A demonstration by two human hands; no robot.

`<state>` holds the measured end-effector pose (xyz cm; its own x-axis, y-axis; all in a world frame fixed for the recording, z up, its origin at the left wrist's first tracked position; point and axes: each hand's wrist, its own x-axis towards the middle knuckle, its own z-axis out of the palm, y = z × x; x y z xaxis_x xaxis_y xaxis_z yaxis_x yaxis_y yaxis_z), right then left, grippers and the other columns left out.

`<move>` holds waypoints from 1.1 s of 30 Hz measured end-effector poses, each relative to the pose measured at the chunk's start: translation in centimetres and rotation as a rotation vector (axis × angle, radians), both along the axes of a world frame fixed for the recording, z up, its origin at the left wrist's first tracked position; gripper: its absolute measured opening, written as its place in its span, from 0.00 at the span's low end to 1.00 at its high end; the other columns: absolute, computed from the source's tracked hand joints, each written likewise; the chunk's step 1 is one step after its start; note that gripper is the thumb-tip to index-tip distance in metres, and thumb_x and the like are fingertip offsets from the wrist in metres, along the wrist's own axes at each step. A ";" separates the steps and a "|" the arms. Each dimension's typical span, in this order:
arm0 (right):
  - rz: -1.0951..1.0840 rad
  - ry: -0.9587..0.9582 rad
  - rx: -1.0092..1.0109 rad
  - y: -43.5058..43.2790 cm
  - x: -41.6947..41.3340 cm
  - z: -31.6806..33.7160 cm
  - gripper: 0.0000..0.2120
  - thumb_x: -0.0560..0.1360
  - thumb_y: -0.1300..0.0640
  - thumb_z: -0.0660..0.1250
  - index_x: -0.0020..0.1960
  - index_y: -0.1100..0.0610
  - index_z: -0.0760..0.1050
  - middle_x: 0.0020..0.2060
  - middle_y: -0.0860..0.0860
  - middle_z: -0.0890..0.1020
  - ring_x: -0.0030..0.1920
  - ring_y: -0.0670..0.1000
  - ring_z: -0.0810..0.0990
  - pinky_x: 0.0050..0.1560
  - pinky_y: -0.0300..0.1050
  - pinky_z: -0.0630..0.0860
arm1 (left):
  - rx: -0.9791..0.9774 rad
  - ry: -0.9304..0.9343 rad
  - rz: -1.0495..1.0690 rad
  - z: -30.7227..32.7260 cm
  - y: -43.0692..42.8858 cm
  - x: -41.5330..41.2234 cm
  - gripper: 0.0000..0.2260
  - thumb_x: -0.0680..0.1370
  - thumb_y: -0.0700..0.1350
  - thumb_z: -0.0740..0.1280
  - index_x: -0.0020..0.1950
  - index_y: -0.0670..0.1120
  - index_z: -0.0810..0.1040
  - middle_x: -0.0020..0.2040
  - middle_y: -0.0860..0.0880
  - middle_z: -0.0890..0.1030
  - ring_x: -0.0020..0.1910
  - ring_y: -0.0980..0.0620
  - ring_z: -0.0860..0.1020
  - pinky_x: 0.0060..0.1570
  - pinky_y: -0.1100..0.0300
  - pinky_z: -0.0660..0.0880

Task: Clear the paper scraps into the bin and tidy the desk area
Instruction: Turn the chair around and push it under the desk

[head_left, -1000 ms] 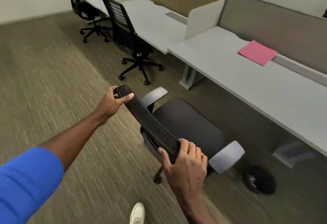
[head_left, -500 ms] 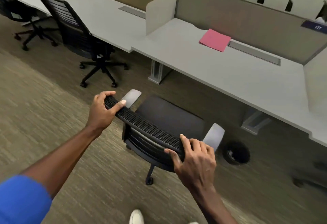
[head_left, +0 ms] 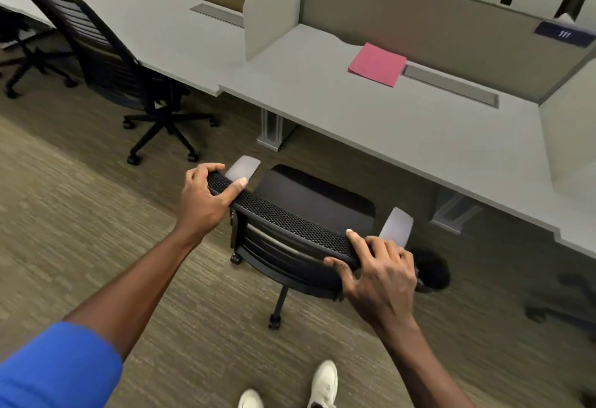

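Observation:
A black office chair (head_left: 309,201) with grey armrests stands on the carpet in front of a long white desk (head_left: 371,124). My left hand (head_left: 203,201) grips the left end of its mesh backrest top. My right hand (head_left: 377,272) grips the right end of the same top edge. The seat faces the desk, its front edge near the desk's front edge. A pink paper folder (head_left: 377,64) lies flat near the back of the desk. A small black round bin (head_left: 432,270) sits on the floor under the desk, to the right of the chair.
A second black chair (head_left: 106,59) stands at the neighbouring desk on the left, a third at the far left edge. White dividers (head_left: 271,9) split the desk bays. A grey partition (head_left: 451,24) runs along the back. My white shoes (head_left: 322,382) show at the bottom.
The chair has turned with both hands on its backrest, so the seat now faces the desk squarely and sits closer to it. The view has swung right.

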<state>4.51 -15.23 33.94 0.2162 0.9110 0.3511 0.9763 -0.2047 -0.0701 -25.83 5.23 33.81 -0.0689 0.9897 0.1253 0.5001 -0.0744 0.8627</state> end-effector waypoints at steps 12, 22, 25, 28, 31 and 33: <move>0.013 0.000 0.033 6.8 7.4 -0.3 0.34 0.79 0.25 0.59 0.72 0.48 0.78 0.55 0.52 0.85 0.55 0.56 0.82 0.54 0.55 0.75 | -0.023 0.036 -0.061 0.1 7.0 7.6 0.28 0.72 0.69 0.76 0.67 0.58 0.77 0.65 0.49 0.74 0.54 0.50 0.80 0.57 0.51 0.82; 0.024 0.018 0.033 12.6 15.6 -0.9 0.35 0.79 0.24 0.58 0.73 0.47 0.76 0.55 0.52 0.84 0.54 0.56 0.81 0.54 0.55 0.77 | -0.049 0.045 -0.073 0.1 12.7 15.3 0.27 0.74 0.64 0.77 0.69 0.56 0.77 0.65 0.47 0.75 0.56 0.49 0.81 0.60 0.48 0.83; 0.039 -0.002 0.055 14.3 18.3 -1.3 0.35 0.78 0.24 0.59 0.73 0.47 0.77 0.55 0.52 0.84 0.53 0.55 0.81 0.53 0.54 0.77 | -0.037 0.050 -0.079 -0.3 14.0 17.3 0.25 0.74 0.63 0.78 0.67 0.57 0.78 0.64 0.47 0.76 0.55 0.49 0.82 0.57 0.52 0.83; 0.051 0.010 0.124 16.0 20.7 -1.7 0.35 0.77 0.23 0.60 0.70 0.48 0.79 0.53 0.51 0.84 0.52 0.55 0.82 0.53 0.54 0.76 | -0.009 0.063 -0.082 -0.4 15.5 19.2 0.24 0.73 0.64 0.78 0.64 0.57 0.79 0.62 0.48 0.77 0.53 0.54 0.81 0.52 0.60 0.80; 0.034 0.011 0.152 17.6 22.6 -2.1 0.33 0.77 0.23 0.61 0.69 0.46 0.79 0.53 0.50 0.84 0.52 0.55 0.82 0.53 0.54 0.75 | -0.014 0.072 -0.107 -0.3 17.3 21.1 0.26 0.72 0.67 0.77 0.65 0.57 0.79 0.61 0.49 0.78 0.52 0.56 0.80 0.51 0.62 0.78; 0.007 0.011 0.157 18.5 23.4 -2.4 0.33 0.76 0.23 0.61 0.69 0.45 0.79 0.53 0.49 0.84 0.52 0.54 0.80 0.54 0.54 0.74 | -0.018 0.058 -0.114 -0.3 18.4 22.2 0.27 0.71 0.68 0.77 0.65 0.57 0.79 0.61 0.50 0.78 0.53 0.56 0.80 0.53 0.61 0.78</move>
